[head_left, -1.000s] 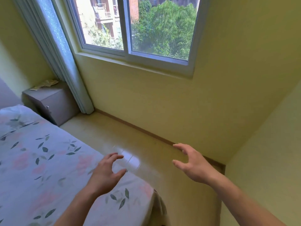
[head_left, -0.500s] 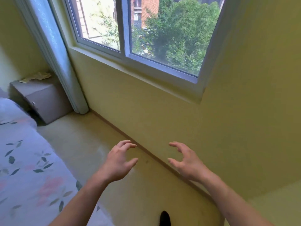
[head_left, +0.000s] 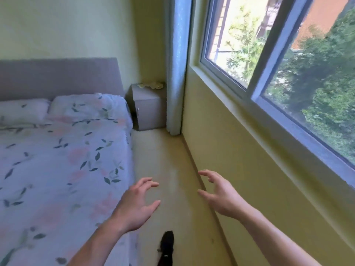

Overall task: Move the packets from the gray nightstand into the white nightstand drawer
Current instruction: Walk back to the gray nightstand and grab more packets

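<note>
Head view
Packets [head_left: 151, 85]: pale yellowish, crumpled-looking pieces lying on top of the gray nightstand [head_left: 148, 110], far ahead of both hands in the corner beyond the passage; too small and blurred to count or to tell how they overlap.
Gray nightstand: stands between the bed [head_left: 63, 160] and the curtain [head_left: 177, 64], well apart from the hands, its small knob facing the passage.
White nightstand drawer: not in view, so the drop-off place cannot be judged from here.
Left hand [head_left: 137, 205]: raised in front of the body, fingers spread and loosely curled, holding nothing; the mattress edge is just to its left.
Right hand [head_left: 221, 196]: also raised, fingers apart and lightly bent, holding nothing; the wall under the window [head_left: 288, 64] is close on its right.
Shoe [head_left: 166, 244]: a dark shoe on the floor below and between the hands, pointing towards the nightstand.
Stage: likely the approach; nothing picked up yet.
Risk, passage: the strip of floor between bed and wall is narrow, so a hurried step could knock a shin on the bed frame or brush the right arm along the wall.
Risk, pickup: the packets look thin and light; a one-handed grab could leave some behind or push them off the back, behind the curtain.
Risk, carry: a loose handful could shed a packet on the walk.
</note>
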